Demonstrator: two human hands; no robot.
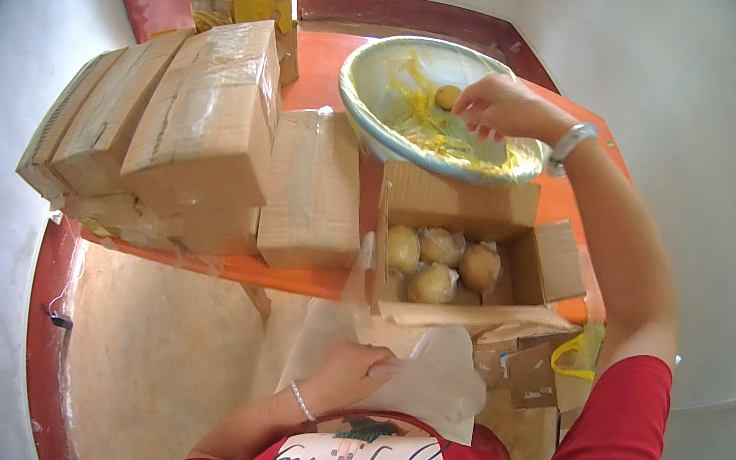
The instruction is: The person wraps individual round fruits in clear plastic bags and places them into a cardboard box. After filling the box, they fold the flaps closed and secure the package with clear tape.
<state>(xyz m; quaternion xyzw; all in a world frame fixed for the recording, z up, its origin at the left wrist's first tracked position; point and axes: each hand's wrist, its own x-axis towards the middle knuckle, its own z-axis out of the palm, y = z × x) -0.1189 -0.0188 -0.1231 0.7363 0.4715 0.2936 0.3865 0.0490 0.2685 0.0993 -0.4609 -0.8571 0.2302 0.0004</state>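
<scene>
My right hand (492, 109) reaches over a large plastic basin (365, 121) lined with thin film. Its fingers hang curved and apart, right beside a round yellow-brown fruit (447, 96) in the basin; no object shows inside the hand. Low in front of my body, my left hand (349, 371) grips thin translucent plastic bags (439, 375), which look blurred. Between me and the basin stands an open cardboard box (460, 197). Several plastic-wrapped fruits (433, 284) sit in its left and middle part, with bare box floor at their right.
Closed, taped cardboard boxes (213, 111) are stacked at the left of the orange table (325, 43). A lower closed box (314, 185) stands beside the open one. Flattened cardboard (533, 375) and a yellow plastic bag (576, 353) lie below the table's right front edge.
</scene>
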